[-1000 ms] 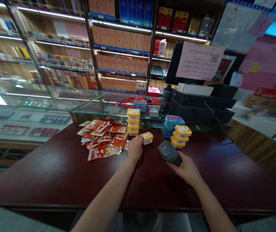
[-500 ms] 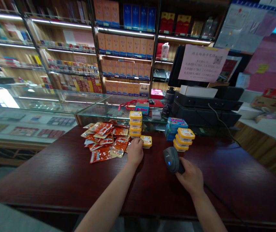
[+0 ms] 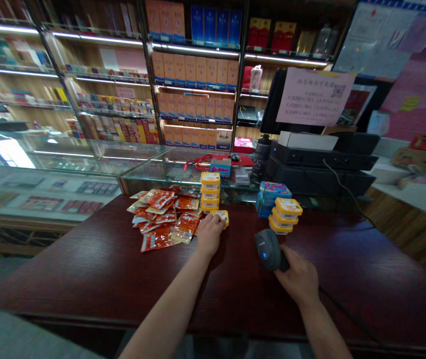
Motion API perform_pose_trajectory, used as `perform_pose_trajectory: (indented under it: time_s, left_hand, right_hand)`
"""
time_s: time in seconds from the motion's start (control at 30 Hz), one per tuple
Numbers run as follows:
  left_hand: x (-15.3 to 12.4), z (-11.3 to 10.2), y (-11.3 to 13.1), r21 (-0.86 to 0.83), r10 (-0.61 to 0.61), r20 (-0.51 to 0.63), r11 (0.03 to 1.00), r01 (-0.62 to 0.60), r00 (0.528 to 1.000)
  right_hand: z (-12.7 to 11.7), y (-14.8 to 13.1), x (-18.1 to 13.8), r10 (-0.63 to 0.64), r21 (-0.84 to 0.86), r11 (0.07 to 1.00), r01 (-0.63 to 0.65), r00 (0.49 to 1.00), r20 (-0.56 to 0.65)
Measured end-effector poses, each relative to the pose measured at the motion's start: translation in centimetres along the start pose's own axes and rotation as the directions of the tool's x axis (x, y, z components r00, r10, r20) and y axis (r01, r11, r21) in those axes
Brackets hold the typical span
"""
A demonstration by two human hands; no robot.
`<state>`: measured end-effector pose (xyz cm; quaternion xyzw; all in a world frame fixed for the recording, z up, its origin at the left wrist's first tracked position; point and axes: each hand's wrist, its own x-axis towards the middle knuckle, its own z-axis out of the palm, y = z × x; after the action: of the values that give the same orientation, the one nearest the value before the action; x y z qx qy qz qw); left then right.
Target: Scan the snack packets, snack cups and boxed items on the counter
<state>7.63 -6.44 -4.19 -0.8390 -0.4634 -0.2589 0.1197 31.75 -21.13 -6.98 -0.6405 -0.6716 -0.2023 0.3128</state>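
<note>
1. Right hand (image 3: 300, 275): closed around the handle of the dark scanner (image 3: 267, 248), between the table's (image 3: 242, 299) far and near edges.
2. Left hand (image 3: 210, 234): touching the single yellow tub (image 3: 222, 214) near the far edge; clasp cannot be determined.
3. Red packets (image 3: 160, 214): piled toward the far left corner.

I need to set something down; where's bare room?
The table is bare between the orange packets and its near edge, and right, between the right tub stack and black cable. Crowded: around the left hand, packets and left tub stack.

The dark brown table (image 3: 242, 294) carries piled orange packets (image 3: 160, 238), stacks of yellow-lidded tubs (image 3: 210, 192) and blue boxes (image 3: 268, 198).
</note>
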Motion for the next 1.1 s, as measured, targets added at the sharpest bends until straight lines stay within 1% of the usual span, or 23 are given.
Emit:
perform_pose_trajectory:
  time_s: [0.13, 0.23, 0.37, 0.5, 0.6, 0.67, 0.77, 0.83, 0.97, 1.1]
  left_hand:
    - [-0.4, -0.6, -1.3, -0.015, -0.117, -0.041, 0.993, 0.117, 0.992]
    - [-0.5, -0.8, -1.8, -0.047, -0.125, -0.050, 0.991, 0.123, 0.991]
    - [-0.5, -0.5, -1.5, -0.104, -0.059, -0.060, 0.993, 0.053, 0.996]
    - [-0.4, 0.2, -0.4, -0.155, 0.062, -0.047, 0.986, -0.069, 0.997]
    - [0.4, 0.8, 0.8, -0.129, 0.154, 0.004, 0.980, -0.152, 0.988]
    - [1.5, 1.3, 1.5, -0.064, 0.174, 0.058, 0.983, -0.170, 0.983]
    - [3.5, 2.1, 2.1, 0.049, 0.146, 0.129, 0.987, -0.153, 0.981]
    - [4.7, 2.5, 2.2, 0.088, 0.116, 0.152, 0.988, -0.130, 0.982]
    - [6.3, 3.1, 1.6, 0.102, 0.047, 0.125, 0.993, -0.060, 0.991]
    - [6.6, 3.2, 1.3, 0.096, 0.016, 0.091, 0.995, -0.024, 0.996]
  right_hand:
    - [0.0, 0.0, -0.1, -0.009, -0.021, 1.000, 0.009, 1.000, -0.024]
    - [0.0, 0.1, 0.0, -0.021, -0.027, 0.999, 0.021, 0.999, -0.028]
    - [0.0, 0.0, 0.0, -0.024, -0.035, 0.999, 0.023, 0.999, -0.036]
    - [-0.2, -0.2, 0.0, 0.008, -0.032, 0.999, -0.009, 1.000, -0.021]
    - [-0.2, -0.3, -0.1, 0.040, -0.033, 0.999, -0.040, 0.999, -0.002]
    - [-0.1, -0.2, -0.1, 0.014, -0.024, 1.000, -0.014, 1.000, -0.007]
    - [-0.1, 0.0, 0.0, -0.012, -0.002, 1.000, 0.012, 1.000, -0.014]
    - [-0.2, 0.1, 0.1, -0.009, 0.019, 1.000, 0.009, 1.000, -0.002]
    - [-0.3, 0.1, 0.2, 0.027, 0.053, 0.998, -0.028, 1.000, 0.015]
    - [-0.2, 0.1, 0.3, 0.026, 0.035, 0.999, -0.026, 1.000, -0.005]
